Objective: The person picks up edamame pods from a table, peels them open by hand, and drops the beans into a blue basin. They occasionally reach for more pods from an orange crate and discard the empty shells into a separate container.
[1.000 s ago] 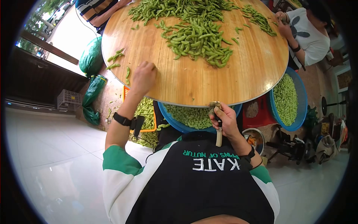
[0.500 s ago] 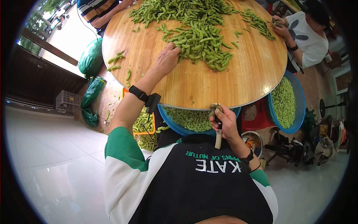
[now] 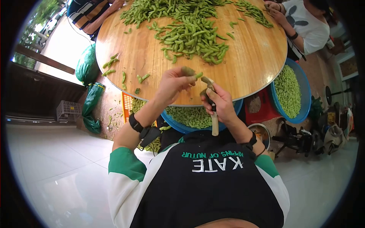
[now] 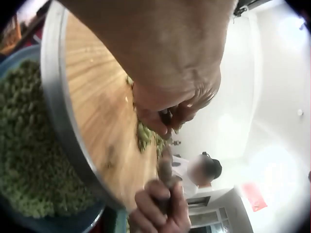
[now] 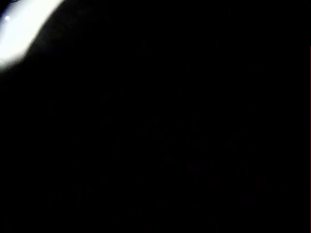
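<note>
In the head view my left hand [image 3: 172, 86] pinches a green soybean pod [image 3: 199, 75] between thumb and index finger, over the near part of the round wooden table [image 3: 243, 72]. A brownish-green cover sits on that index fingertip [image 3: 188, 71]. My right hand [image 3: 221, 103], just to the right at the table edge, grips a tool with a pale handle [image 3: 215, 125] pointing down; its working end is mostly hidden by the fingers. The left wrist view has both hands close together. A heap of pods [image 3: 197, 41] lies beyond them. The right wrist view is nearly black.
Under the table edge stands a blue basin [image 3: 190, 117] of shelled beans, beside an orange basket [image 3: 127, 102] of pods. Another blue basin [image 3: 289, 93] of beans stands at right. Loose pods [image 3: 143, 78] lie at the table's left. Two people sit across the table.
My left hand went from the table's left side to the pod heap, then came back to beside the right hand with a pod. The right hand rose slightly, still gripping the tool.
</note>
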